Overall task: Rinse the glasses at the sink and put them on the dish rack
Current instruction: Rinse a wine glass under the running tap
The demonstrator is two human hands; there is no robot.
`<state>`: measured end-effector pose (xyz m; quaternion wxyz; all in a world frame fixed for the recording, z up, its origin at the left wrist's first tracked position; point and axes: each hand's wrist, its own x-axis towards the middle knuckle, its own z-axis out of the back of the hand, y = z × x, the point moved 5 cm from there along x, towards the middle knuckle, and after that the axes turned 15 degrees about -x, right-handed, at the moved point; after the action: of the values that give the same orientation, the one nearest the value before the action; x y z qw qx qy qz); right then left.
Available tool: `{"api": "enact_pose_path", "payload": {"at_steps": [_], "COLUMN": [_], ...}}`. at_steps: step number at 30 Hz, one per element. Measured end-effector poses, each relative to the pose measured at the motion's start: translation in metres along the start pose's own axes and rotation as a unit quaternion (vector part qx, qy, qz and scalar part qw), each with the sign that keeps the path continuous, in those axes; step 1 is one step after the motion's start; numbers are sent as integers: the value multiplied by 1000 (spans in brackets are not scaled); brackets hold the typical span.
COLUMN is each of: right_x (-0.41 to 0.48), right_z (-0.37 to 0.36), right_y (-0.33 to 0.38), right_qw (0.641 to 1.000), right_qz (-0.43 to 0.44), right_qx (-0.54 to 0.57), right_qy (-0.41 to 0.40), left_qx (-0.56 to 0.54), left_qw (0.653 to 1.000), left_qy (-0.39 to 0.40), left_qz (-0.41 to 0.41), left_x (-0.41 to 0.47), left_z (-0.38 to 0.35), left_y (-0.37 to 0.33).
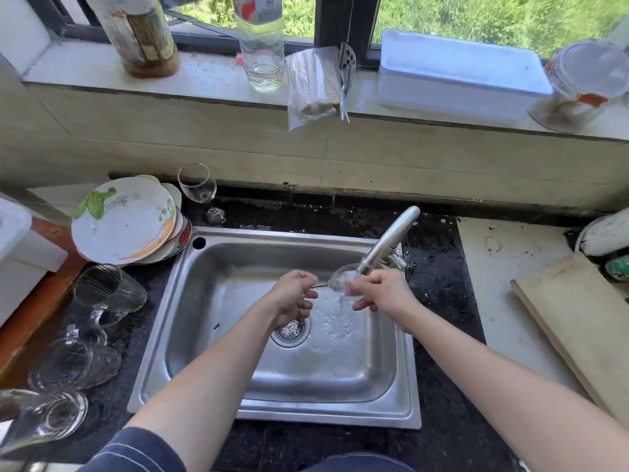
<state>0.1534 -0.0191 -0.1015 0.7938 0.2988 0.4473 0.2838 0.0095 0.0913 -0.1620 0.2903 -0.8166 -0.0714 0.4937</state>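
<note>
Rinsing a wine glass under the tap, middle of the frame

Lower left there's a bunch of clear glasses [109, 292] sitting on the dark bench [442, 260], a stack of plates [122, 223] above them, and a second wine glass [197, 183] standing upright just behind the sink [218, 335] corner. Mid-frame the left hand [294, 294] is curled round the stem of the tipped glass [342, 279], which is held sideways over the basin right under the faucet [388, 240] with water running over it, and the right hand [384, 294] pinches its bowl. A wooden board [578, 321] sits far right on the bench
</note>
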Motion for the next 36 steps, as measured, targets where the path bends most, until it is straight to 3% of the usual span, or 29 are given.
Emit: {"api": "enact_pose_path", "payload": {"at_steps": [2, 4, 6, 10, 15, 19, 21, 24, 28, 30, 33, 36], "right_x": [3, 2, -2, 2, -1, 2, 2, -1, 1, -1, -4, -3], "right_z": [-1, -6, -6, 1, -10, -6, -9, -17, -7, -9, -13, -7], "right_y": [2, 3, 3, 3, 0, 2, 4, 1, 6, 8, 2, 1], "right_qw": [999, 996, 997, 999, 997, 999, 1000, 997, 999, 998, 996, 997], "right_qz": [-9, -4, 12, -5, 22, 22, 24, 36, 19, 22, 22, 18], "right_qx": [50, 81, 37, 5, -17, -6, 12, -16, 18, 51, 4, -36], "right_qy": [-8, 48, 72, -32, 75, -37, -15, 65, -29, -2, 89, 70], "left_qx": [-19, -43, -61, -61, -133, -94, -92, -93, -31, -30, -72, -76], "left_qw": [1000, 999, 998, 998, 990, 995, 996, 994, 998, 999, 992, 986], "left_qy": [-2, -3, 8, 6, 4, 8, 1, 8, 20, 5, -5, -3], "left_qz": [-8, 10, 32, 10, 49, 16, 6, 56, 59, 44, 102, 147], "left_x": [-1, -1, -1, -1, 1, -3, -2, 0, -3, -1, 2, -1], "left_z": [-5, -4, 1, -1, 8, 6, 6, 12, 6, 5, 14, 15], "left_y": [1, 3, 2, 3, 8, 6, 7, 10, 15, 16, 21, 30]}}
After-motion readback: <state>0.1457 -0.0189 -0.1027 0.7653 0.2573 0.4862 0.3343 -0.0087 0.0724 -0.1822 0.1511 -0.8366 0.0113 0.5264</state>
